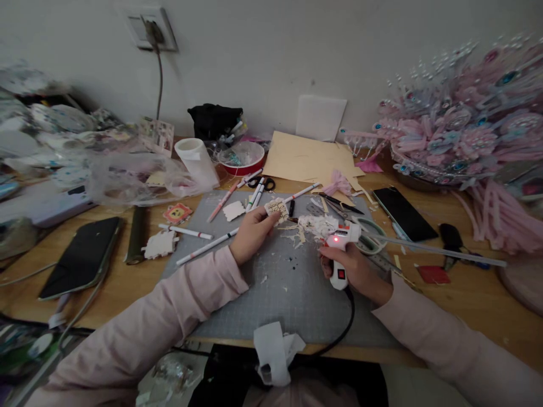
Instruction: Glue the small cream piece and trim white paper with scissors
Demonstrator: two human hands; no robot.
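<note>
My left hand (253, 232) pinches a small white cutout card (276, 210) marked with dark outlines above the grey cutting mat (237, 316). In my right hand (356, 265) is a white hot glue gun (339, 234) with a lit red light, its nozzle pointing left toward the card. A long clear glue stick (445, 252) sticks out of its back, and its black cord runs down to the mat's front edge. Paper scraps (299, 233) lie below the nozzle. Near my left hand are a blank white cutout (233, 211) and several white marker pens (207, 246).
Black scissors (268, 183) and tweezers (341, 203) lie at the mat's back. Phones (80, 257) (405, 213) rest on both sides. Cream paper sheets (309, 158), a red bowl (241, 168), a paper roll (195, 161) and a pile of pink beaded ornaments (462, 124) stand behind.
</note>
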